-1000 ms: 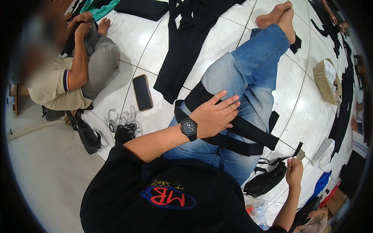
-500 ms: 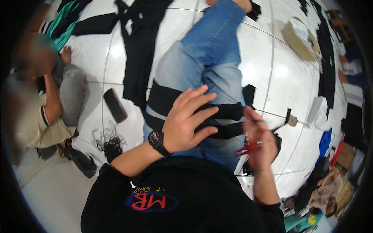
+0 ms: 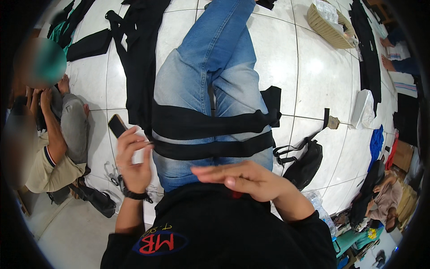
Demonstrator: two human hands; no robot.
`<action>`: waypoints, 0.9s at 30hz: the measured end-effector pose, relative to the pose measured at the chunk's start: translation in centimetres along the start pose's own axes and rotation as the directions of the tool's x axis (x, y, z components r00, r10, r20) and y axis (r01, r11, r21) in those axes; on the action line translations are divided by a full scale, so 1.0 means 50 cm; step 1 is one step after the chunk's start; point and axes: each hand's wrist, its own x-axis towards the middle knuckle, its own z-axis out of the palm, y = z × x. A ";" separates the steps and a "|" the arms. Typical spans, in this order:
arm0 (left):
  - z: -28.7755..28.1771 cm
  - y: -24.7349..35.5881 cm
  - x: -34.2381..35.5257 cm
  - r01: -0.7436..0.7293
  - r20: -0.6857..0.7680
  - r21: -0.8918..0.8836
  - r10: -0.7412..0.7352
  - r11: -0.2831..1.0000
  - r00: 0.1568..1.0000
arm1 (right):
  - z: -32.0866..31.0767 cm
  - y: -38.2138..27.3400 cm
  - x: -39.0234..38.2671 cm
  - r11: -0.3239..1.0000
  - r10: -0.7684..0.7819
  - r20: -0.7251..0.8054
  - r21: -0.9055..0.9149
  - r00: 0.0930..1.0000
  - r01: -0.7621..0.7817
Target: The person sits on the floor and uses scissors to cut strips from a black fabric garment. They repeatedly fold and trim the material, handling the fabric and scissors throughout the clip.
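Two black fabric strips lie across my jeans: a wider strip point(image 3: 206, 127) at the thighs and a narrower strip point(image 3: 210, 149) nearer my body. My left hand point(image 3: 135, 159) is raised beside the strips' left ends, fingers loosely bent and thumb apart, a little blurred. In front of my shirt, my right hand point(image 3: 251, 178) has its fingers stretched to the left. A small red tool point(image 3: 236, 194), which looks like thread snips, shows under its palm; most of it is hidden by the hand.
A phone point(image 3: 117, 126) lies left on the tiled floor, near long black garment pieces point(image 3: 141, 62). To the right are a black bag point(image 3: 307, 166) and a woven basket point(image 3: 329, 28). A person point(image 3: 53, 148) sits at the left. Piled clothes point(image 3: 380, 197) lie far right.
My left hand has moved left, off the strips. My right hand has come in from the right toward my shirt, the red tool now mostly hidden. The view has shifted; both strips show fully.
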 end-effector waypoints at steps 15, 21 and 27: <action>-0.171 -0.274 -0.226 0.232 0.427 0.704 -0.661 0.672 0.617 | -0.179 -0.003 -0.110 0.687 -0.277 -0.783 -0.567 0.557 -0.455; -0.008 -0.205 -0.016 0.481 0.226 -0.146 -0.445 0.864 0.867 | -0.155 -0.010 -0.063 0.512 -0.283 -0.692 -0.695 0.664 -0.505; 0.103 -0.151 0.069 0.430 0.253 -0.329 -0.360 0.841 0.898 | -0.166 0.001 -0.056 0.061 -0.405 -0.332 -0.940 0.852 -0.337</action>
